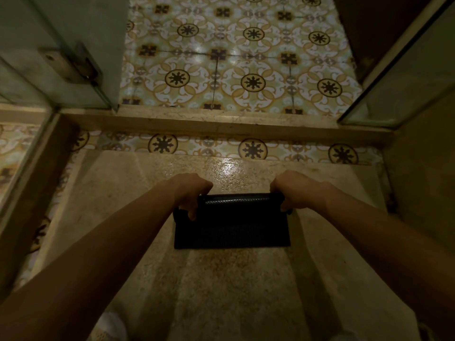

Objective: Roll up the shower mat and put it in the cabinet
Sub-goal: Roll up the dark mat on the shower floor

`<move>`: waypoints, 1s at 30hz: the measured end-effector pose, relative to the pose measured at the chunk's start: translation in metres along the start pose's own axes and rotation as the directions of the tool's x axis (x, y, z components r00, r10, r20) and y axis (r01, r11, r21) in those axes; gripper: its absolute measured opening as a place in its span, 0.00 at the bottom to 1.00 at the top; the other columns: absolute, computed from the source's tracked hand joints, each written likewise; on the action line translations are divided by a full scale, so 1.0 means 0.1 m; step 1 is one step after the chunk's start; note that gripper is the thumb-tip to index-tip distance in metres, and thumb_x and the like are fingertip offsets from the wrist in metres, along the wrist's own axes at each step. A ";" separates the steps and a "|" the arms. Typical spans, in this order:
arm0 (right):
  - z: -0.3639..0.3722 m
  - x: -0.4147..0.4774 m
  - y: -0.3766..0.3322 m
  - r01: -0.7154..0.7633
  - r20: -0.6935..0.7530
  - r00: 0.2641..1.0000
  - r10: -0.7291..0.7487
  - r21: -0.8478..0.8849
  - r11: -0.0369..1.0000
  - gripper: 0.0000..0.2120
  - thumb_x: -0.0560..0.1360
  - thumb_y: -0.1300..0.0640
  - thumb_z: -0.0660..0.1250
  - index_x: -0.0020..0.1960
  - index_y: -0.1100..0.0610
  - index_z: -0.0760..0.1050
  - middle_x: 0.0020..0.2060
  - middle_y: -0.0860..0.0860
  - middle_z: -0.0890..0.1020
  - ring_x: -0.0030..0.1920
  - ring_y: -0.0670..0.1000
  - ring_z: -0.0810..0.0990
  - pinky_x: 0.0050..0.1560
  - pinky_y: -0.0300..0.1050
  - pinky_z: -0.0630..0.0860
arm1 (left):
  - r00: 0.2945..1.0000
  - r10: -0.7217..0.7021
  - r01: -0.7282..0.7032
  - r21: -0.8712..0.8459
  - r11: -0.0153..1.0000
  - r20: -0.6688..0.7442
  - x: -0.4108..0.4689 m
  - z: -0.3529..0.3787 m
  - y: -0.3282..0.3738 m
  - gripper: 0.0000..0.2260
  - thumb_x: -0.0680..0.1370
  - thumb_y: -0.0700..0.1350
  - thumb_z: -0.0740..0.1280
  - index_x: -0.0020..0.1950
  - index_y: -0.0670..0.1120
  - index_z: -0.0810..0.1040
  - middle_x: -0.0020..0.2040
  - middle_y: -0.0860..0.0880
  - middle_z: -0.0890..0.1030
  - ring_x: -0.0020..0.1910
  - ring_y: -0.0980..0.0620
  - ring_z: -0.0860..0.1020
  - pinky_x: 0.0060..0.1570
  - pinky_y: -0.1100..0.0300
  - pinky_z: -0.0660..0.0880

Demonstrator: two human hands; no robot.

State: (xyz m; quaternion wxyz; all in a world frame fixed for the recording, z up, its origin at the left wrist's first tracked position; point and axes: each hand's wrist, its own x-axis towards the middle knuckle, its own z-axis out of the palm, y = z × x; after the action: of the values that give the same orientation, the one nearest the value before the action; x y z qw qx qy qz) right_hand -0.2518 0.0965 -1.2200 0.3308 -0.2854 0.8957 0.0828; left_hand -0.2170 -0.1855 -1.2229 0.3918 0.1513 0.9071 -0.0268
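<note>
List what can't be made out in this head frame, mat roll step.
- Cabinet: not in the head view, off frame.
- Fingertips of left hand and right hand: curled under the rolled edge of the black mat.
- Mat texture: too dark to read except on the roll.
- How many turns are rolled: ends covered by the hands.

dark textured shower mat (231, 230), far edge rolled, near part flat.
</note>
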 end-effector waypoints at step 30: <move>0.30 -0.17 -0.07 0.049 -0.190 0.979 -0.076 -0.143 0.988 0.29 0.63 0.46 0.78 0.57 0.56 0.70 0.50 0.55 0.79 0.53 0.56 0.73 0.47 0.48 0.72 | 0.990 0.138 -0.139 -0.051 0.989 -0.011 -0.02 0.24 -0.10 0.27 0.66 0.54 0.77 0.62 0.51 0.73 0.55 0.48 0.79 0.52 0.48 0.77 0.46 0.58 0.72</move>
State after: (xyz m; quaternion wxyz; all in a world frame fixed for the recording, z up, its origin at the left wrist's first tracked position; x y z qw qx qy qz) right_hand -0.2212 0.1082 -1.2321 0.2233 -0.3424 0.9065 0.1057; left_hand -0.2019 -0.1994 -1.2384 0.3931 0.2038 0.8963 0.0244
